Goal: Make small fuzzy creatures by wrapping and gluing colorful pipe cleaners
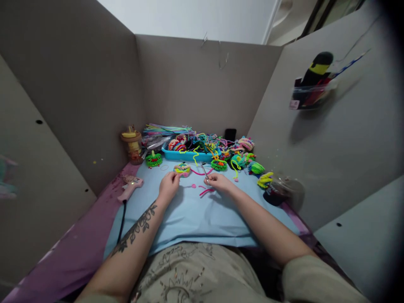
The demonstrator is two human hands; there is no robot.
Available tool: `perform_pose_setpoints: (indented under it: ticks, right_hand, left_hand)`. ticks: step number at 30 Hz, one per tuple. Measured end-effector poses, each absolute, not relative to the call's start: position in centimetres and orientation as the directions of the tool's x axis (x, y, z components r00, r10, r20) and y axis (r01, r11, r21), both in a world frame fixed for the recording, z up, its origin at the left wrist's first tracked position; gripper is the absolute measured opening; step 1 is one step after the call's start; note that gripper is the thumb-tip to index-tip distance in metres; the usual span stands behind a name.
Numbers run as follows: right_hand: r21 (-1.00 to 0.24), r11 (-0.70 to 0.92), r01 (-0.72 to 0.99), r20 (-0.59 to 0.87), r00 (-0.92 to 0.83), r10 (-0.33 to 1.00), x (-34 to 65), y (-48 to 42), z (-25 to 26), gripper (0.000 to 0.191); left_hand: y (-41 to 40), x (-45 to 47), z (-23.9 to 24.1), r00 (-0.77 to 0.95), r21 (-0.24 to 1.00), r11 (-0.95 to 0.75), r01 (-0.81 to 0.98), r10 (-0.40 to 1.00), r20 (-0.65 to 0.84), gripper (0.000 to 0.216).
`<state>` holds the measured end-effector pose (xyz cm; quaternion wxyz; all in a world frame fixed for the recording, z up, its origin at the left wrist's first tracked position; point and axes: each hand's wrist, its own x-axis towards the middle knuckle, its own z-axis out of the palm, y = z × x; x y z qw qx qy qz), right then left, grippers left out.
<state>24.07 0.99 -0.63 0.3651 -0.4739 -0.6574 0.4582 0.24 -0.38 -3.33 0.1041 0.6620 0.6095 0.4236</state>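
Observation:
My left hand (169, 184) is closed, its thumb and forefinger pinching a small pink pipe cleaner piece (184, 174). Just behind those fingertips lies a multicoloured pipe cleaner piece (182, 168), mostly yellow and green. In my right hand (218, 183) is a pair of scissors (205, 171), blades pointing up and away from me. A long magenta pipe cleaner (199, 173) lies on the cloth behind both hands. Between them rests a small pink curl (193, 186), and short magenta cuttings (206, 192) lie below the right hand.
A blue tray (189, 156) at the back holds tangled pipe cleaners. A green frog-like piece (154, 159) and a tumbler (132, 147) stand left, near a glue gun (131, 189). Several colourful pieces (256, 167) and a dark cup (276, 193) line the right. Grey panels (205, 84) enclose the table.

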Motion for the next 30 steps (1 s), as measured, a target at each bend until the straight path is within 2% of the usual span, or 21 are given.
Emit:
perform_pose_setpoints:
  ticks: [3, 5, 8, 10, 18, 30]
  right_hand:
    - [-0.975, -0.067, 0.213, -0.156, -0.434, 0.887, 22.9, -0.3, -0.7, 0.037]
    - [-0.96, -0.228, 0.162, -0.28, -0.587, 0.76, 22.0, -1.7, -0.8, 0.047]
    - [-0.922, -0.352, 0.162, -0.347, -0.75, 0.564, 20.5, -3.6, -0.9, 0.055]
    - [-0.905, -0.395, 0.156, -0.359, -0.779, 0.514, 19.6, -4.2, -0.9, 0.054]
    - [-0.908, -0.393, 0.147, -0.374, -0.71, 0.597, 18.3, -3.9, -0.3, 0.041]
    - [-0.932, -0.353, 0.085, -0.309, -0.696, 0.648, 18.6, -3.7, -0.9, 0.049]
  left_hand:
    - [-0.5, 0.3, -3.2, -0.112, 0.651, -0.255, 0.715, 0.877, 0.467, 0.023]
    - [-0.6, 0.3, -3.2, -0.113, 0.64, -0.282, 0.715, 0.857, 0.503, 0.023]
    - [-1.1, 0.6, -3.0, -0.091, 0.601, -0.325, 0.73, 0.825, 0.557, 0.021]
    - [-1.4, 0.8, -2.9, -0.06, 0.572, -0.355, 0.74, 0.811, 0.582, 0.02]
    - [-2.3, 1.2, -2.7, 0.019, 0.506, -0.435, 0.745, 0.772, 0.636, 0.018]
    - [-2.1, 1.1, -2.9, 0.023, 0.487, -0.413, 0.77, 0.78, 0.625, 0.017]
